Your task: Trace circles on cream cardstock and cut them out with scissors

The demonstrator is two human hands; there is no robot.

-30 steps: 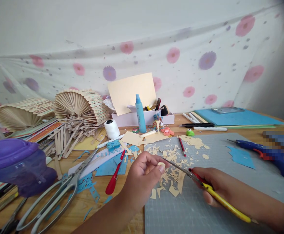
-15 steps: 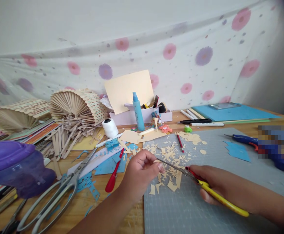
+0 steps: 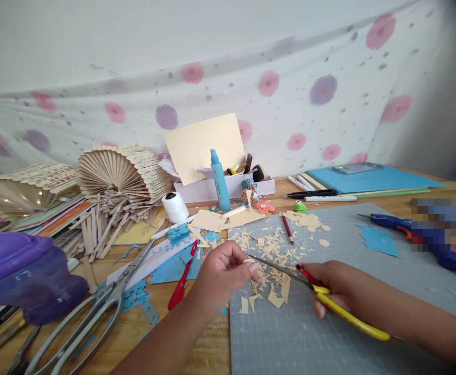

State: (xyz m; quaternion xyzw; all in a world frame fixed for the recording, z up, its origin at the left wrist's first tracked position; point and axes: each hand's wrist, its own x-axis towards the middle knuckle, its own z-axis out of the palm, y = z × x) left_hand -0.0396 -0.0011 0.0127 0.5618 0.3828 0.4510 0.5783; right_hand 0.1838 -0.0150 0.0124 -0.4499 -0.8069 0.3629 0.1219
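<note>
My right hand (image 3: pixel 339 286) grips small scissors with red and yellow handles (image 3: pixel 321 297), their thin blades pointing left. My left hand (image 3: pixel 223 273) pinches a tiny cream paper piece (image 3: pixel 247 261) right at the blade tips. Both hands hover over the grey cutting mat (image 3: pixel 329 333). Several cream paper scraps (image 3: pixel 272 250) lie scattered on the mat under and beyond the blades.
Large grey shears (image 3: pixel 90 317) and a purple lidded cup (image 3: pixel 24 276) sit at the left. A red-handled tool (image 3: pixel 181 289), blue paper offcuts (image 3: pixel 175 268), a thread spool (image 3: pixel 174 207), a blue glue bottle (image 3: pixel 219 179), stick fans (image 3: pixel 122 169) and a blue glue gun (image 3: pixel 403 226) surround the mat.
Both hands and the scissors shifted slightly left in view. The grip on scissors and paper piece stays the same.
</note>
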